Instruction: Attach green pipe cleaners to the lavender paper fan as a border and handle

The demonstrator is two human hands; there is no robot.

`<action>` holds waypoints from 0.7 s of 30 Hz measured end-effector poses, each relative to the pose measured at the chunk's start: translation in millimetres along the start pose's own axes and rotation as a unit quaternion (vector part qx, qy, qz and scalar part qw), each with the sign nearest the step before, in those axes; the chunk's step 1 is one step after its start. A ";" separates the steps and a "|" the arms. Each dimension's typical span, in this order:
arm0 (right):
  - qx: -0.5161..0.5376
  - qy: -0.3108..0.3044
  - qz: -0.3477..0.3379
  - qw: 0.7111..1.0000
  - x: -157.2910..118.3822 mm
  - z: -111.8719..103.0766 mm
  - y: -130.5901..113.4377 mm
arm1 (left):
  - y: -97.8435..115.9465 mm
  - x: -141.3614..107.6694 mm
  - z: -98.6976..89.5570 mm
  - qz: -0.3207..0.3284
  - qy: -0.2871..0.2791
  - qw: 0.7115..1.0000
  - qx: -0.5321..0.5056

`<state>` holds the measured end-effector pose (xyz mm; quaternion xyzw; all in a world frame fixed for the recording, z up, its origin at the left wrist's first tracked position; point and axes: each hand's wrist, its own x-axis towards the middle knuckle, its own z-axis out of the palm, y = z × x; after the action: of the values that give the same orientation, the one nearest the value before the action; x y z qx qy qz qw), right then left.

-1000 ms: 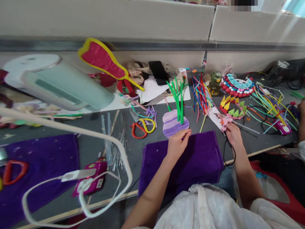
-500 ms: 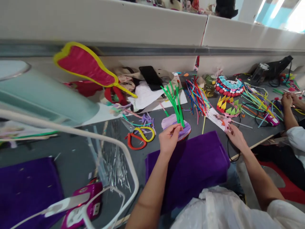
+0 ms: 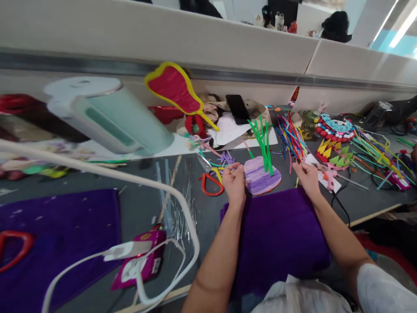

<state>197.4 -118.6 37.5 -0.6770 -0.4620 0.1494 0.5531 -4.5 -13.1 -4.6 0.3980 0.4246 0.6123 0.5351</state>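
Observation:
My left hand (image 3: 233, 182) is at the left edge of a striped lilac-and-purple pad (image 3: 257, 177), its fingers curled together. Whatever may be between those fingers is too small to make out. Several green fuzzy stems (image 3: 264, 150) lie in a bunch with their lower ends on the pad and their tips pointing away from me. To the right of the pad, my right hand (image 3: 306, 178) is raised with fingertips pinched; anything in them is hidden. Beneath both wrists lies a folded purple cloth (image 3: 282, 234).
Scissors (image 3: 211, 184) with red and yellow handles lie left of my left hand. Mixed coloured stems (image 3: 291, 139), a pink tool (image 3: 329, 179) and a paper crown (image 3: 335, 154) lie to the right. A white cable (image 3: 187, 221) loops in front; a phone (image 3: 237, 109) leans behind.
My left hand has left the base of the green stems and moved to the pad's left side. My right hand has come left, away from the pink tool. The view has swung left.

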 end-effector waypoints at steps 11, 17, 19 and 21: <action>-0.059 -0.019 0.020 0.998 34.7 68.3 24.8 | -15.7 6.1 -4.2 -0.002 -0.042 0.999 0.033; -0.170 -0.071 0.008 0.983 29.3 77.7 35.1 | -17.1 3.8 -8.5 -0.011 -0.035 0.996 0.076; -0.206 -0.094 0.006 0.974 29.8 85.9 31.0 | -19.8 4.0 -8.4 -0.004 -0.033 0.995 0.097; -0.264 -0.114 -0.002 0.958 33.1 94.0 22.6 | -22.6 5.6 -8.5 0.024 -0.031 0.989 0.141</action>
<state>158.2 -34.1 -4.6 -0.7766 -0.5460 0.0974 0.2987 -6.0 -6.8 -28.5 0.4983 0.4798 0.5467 0.4718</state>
